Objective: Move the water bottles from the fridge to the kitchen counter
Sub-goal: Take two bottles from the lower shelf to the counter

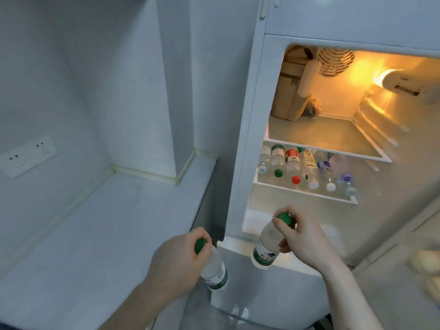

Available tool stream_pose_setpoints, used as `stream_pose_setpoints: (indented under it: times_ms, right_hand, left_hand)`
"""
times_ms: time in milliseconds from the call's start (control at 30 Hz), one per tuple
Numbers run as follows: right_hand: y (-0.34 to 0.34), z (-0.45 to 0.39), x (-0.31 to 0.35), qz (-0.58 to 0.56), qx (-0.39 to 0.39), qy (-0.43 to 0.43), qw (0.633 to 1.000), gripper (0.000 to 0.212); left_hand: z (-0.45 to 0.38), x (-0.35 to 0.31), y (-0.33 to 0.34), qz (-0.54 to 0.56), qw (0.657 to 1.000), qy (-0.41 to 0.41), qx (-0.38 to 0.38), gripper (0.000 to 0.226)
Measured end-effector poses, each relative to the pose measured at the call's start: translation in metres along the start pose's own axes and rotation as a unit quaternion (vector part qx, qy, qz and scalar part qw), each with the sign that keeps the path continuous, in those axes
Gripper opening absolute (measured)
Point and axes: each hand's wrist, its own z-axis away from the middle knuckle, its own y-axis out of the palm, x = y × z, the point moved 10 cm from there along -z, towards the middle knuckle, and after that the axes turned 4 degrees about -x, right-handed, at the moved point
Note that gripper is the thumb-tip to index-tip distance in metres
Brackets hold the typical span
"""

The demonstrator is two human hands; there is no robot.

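Near the open fridge (pixel 328 144), each hand grips one green-capped bottle by its neck: left hand (pixel 177 260) with left bottle (pixel 213 270) beside the counter (pixel 100 225), right hand (pixel 302 236) with right bottle (pixel 266 246).

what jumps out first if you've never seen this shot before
The open fridge glows orange at upper right, its upper shelf nearly bare above a row of water bottles lying on the shelf below. In the foreground each hand grips a green-capped bottle near its cap: the left hand holds one beside the pale counter, the right hand another before the fridge.
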Motion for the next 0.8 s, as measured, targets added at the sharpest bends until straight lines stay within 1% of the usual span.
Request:
stream_pose_setpoints:
  times_ms: [100, 200, 267, 367, 400, 467, 533, 567, 600, 633, 667, 800]
  right_hand:
    - [0.058, 0.031, 0.020, -0.012, 0.089, -0.005, 0.996, 0.006]
    - [0.107, 0.055, 0.044, -0.017, 0.163, -0.022, 0.986, 0.005]
    - [0.141, 0.071, 0.065, -0.013, 0.215, -0.049, 0.975, 0.005]
    - [0.171, 0.085, 0.090, -0.004, 0.268, -0.074, 0.960, 0.005]
    - [0.195, 0.094, 0.107, 0.003, 0.307, -0.100, 0.947, 0.005]
    - [0.207, 0.098, 0.117, 0.016, 0.323, -0.116, 0.939, 0.006]
    - [0.229, 0.104, 0.134, 0.025, 0.356, -0.149, 0.922, 0.005]
    - [0.234, 0.107, 0.140, 0.031, 0.371, -0.160, 0.914, 0.004]
    - [0.252, 0.114, 0.149, 0.039, 0.407, -0.181, 0.895, 0.004]
    - [0.261, 0.118, 0.155, 0.047, 0.421, -0.193, 0.885, 0.004]
    - [0.262, 0.119, 0.158, 0.048, 0.420, -0.201, 0.884, 0.004]
    - [0.296, 0.138, 0.171, 0.056, 0.481, -0.258, 0.836, 0.005]
  left_hand:
    - [0.040, 0.039, -0.008, -0.022, 0.999, -0.040, -0.001, 0.011]
    - [0.074, 0.073, -0.018, -0.012, 0.996, -0.082, -0.011, 0.014]
    - [0.098, 0.097, -0.033, 0.002, 0.992, -0.120, -0.027, 0.016]
    - [0.121, 0.116, -0.048, -0.006, 0.987, -0.150, -0.049, 0.018]
    - [0.139, 0.132, -0.059, -0.003, 0.981, -0.184, -0.068, 0.018]
    - [0.149, 0.140, -0.065, 0.005, 0.975, -0.206, -0.080, 0.019]
    - [0.169, 0.154, -0.075, -0.002, 0.963, -0.250, -0.102, 0.018]
    - [0.174, 0.158, -0.078, -0.005, 0.959, -0.257, -0.119, 0.017]
    - [0.190, 0.163, -0.086, -0.009, 0.946, -0.288, -0.146, 0.017]
    - [0.200, 0.166, -0.089, -0.014, 0.939, -0.304, -0.163, 0.017]
    - [0.202, 0.168, -0.091, -0.017, 0.937, -0.305, -0.170, 0.017]
    - [0.244, 0.179, -0.094, -0.020, 0.903, -0.375, -0.206, 0.010]
